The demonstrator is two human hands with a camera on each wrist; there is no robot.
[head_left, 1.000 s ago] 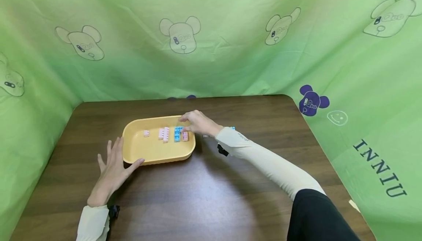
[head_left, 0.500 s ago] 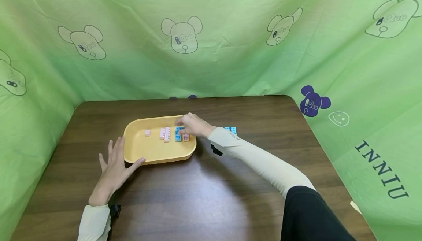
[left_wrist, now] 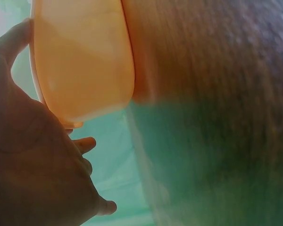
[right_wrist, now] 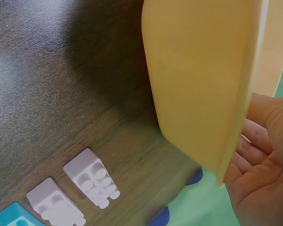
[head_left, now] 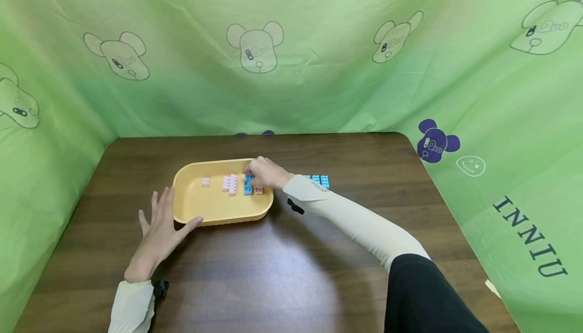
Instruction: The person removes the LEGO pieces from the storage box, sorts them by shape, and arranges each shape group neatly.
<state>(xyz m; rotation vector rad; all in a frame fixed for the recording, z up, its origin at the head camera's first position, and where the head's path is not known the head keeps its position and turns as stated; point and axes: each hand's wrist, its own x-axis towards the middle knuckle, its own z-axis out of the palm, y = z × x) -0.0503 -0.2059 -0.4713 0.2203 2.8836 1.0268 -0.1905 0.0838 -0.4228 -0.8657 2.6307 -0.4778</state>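
A yellow tray stands on the table with a few toy building bricks in it. My left hand rests against its left end, fingers spread, the thumb on the front rim. Over the tray's right end reaches my right hand, thumb and fingertips pinching at a blue brick, mostly covered by the hand. Near that hand lie another blue brick and a pink brick. Pale pink bricks sit mid-tray, and a small pink one further left. In the right wrist view, the tray wall hides the fingertips.
Right of the tray, several blue bricks lie in a row on the wooden table, partly behind the right sleeve. Pale bricks continue that row closer to the tray. A green printed curtain surrounds the table.
My right hand has moved a little left, further over the tray, and lower onto the bricks. More blue bricks show beyond the sleeve. The left hand stays on the tray.
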